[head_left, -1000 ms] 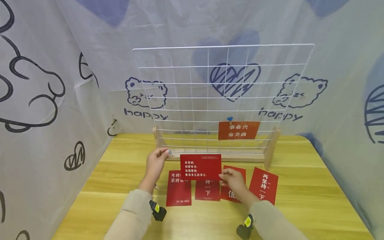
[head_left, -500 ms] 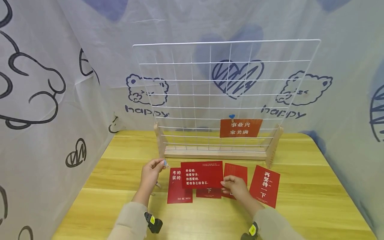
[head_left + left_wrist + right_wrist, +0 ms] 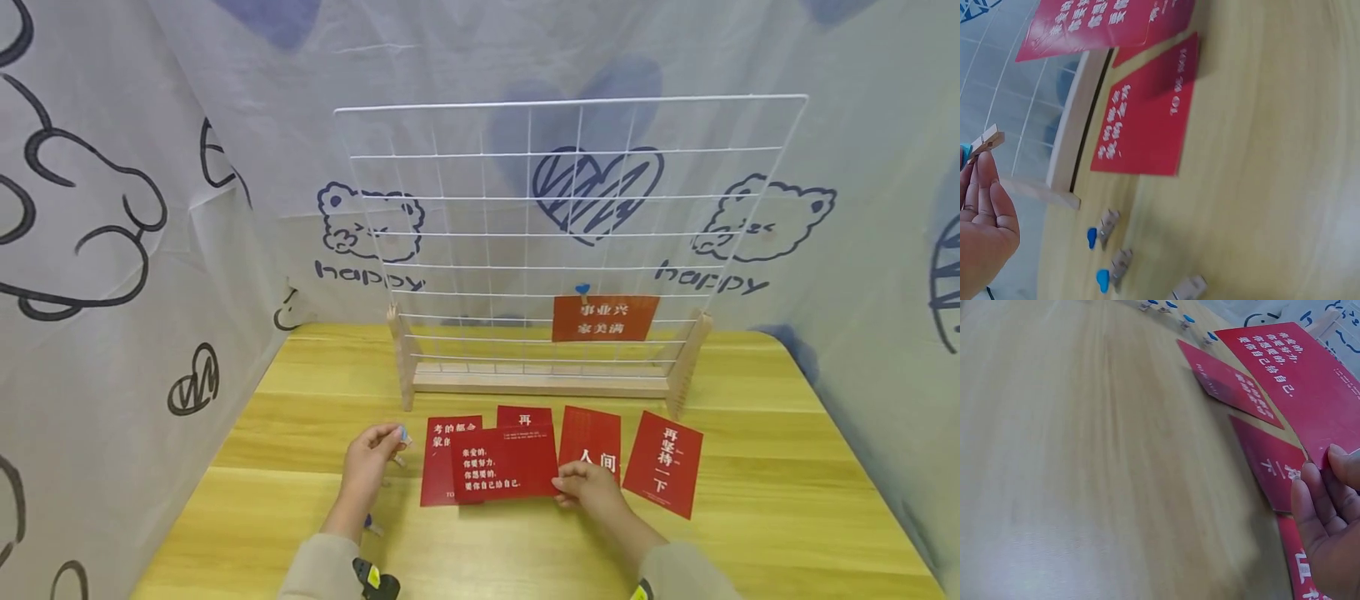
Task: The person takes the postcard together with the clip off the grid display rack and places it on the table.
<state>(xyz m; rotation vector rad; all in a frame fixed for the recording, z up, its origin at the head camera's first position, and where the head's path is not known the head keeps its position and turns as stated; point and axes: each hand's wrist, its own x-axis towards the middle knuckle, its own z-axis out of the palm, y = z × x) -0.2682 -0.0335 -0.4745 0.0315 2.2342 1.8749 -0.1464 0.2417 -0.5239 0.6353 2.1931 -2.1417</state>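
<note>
Between thumb and fingers, my left hand [image 3: 367,463] pinches a small wooden clothespin [image 3: 988,140] with a blue piece on it. My right hand [image 3: 594,492] holds a red card [image 3: 501,463] with white writing by its right edge, raised above the table. Beneath and beside it lie several more red cards, among them one at the left [image 3: 1147,112] and one at the far right [image 3: 663,465]. Behind them stands a white wire grid [image 3: 528,197] on a wooden base. An orange-red card [image 3: 605,319] hangs on the grid from a clothespin with a blue heart [image 3: 582,289].
Several loose clothespins [image 3: 1120,265] with blue pieces lie on the table [image 3: 780,467] left of the cards, partly behind my left arm. The grid's wooden base [image 3: 540,382] crosses the table behind the cards. Printed cloth [image 3: 225,275] encloses the back and sides.
Both hands have come lower and nearer, away from the grid. The held card has dropped with the right hand, uncovering the tops of the cards behind. The clothespin stays in the left hand.
</note>
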